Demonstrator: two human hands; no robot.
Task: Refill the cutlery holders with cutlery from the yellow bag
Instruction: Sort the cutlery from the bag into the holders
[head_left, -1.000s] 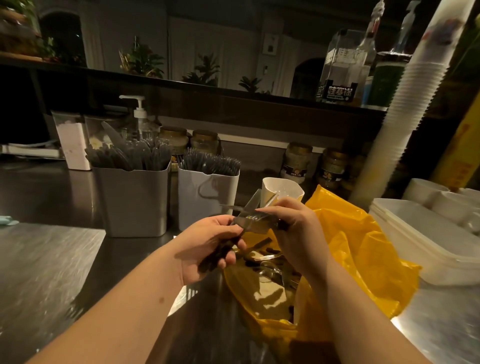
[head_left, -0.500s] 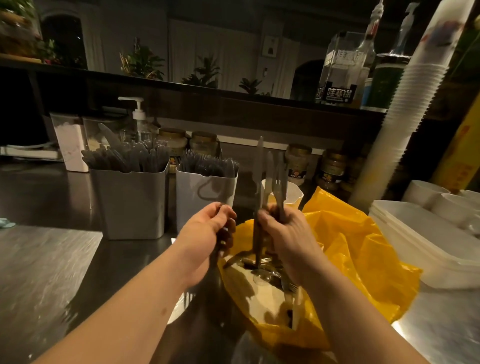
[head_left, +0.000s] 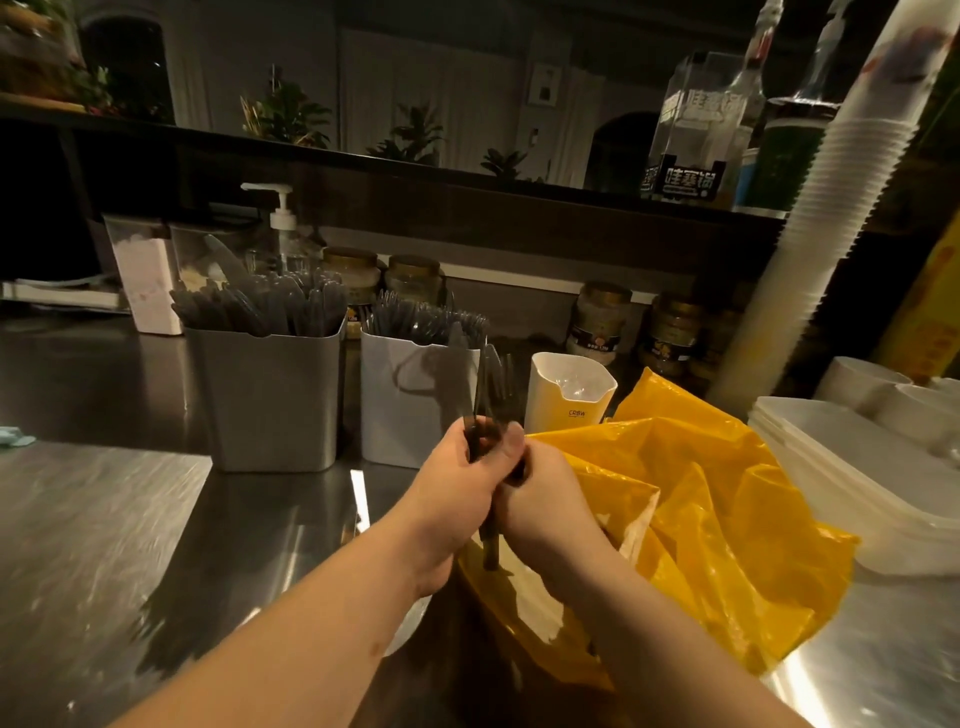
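Dim lighting is falling on a steel worktop (head_left: 104, 545) beneath a dark raised shelf (head_left: 519, 182) lined with plants. A person's two bare forearms are reaching in from the bottom edge, and the hands are meeting at the centre. The left hand (head_left: 452, 483) is wrapping its fingers round a small bunch of dark plastic cutlery (head_left: 487, 384). The right hand (head_left: 545, 499) is pressing against the left and gripping the same bunch from the other side. The cutlery is standing upright, its tips pointing up in front of the white holder (head_left: 410, 410) and its handles sticking out below the hands, over the mouth of the bag (head_left: 701, 493).

This crumpled yellow bag is lying open on the worktop, just right of the hands. Behind them, three holders are standing in a row. A grey holder (head_left: 270, 405) and the white holder are both packed with dark cutlery. A cream holder (head_left: 569, 400) is sitting just behind the bag, its contents hard to make out.

A pump bottle (head_left: 283, 228) is standing behind the grey holder, and jars (head_left: 597, 322) are lining the back. A tall stack of white cups (head_left: 831, 208) is leaning at the right, above white tubs (head_left: 857, 483).
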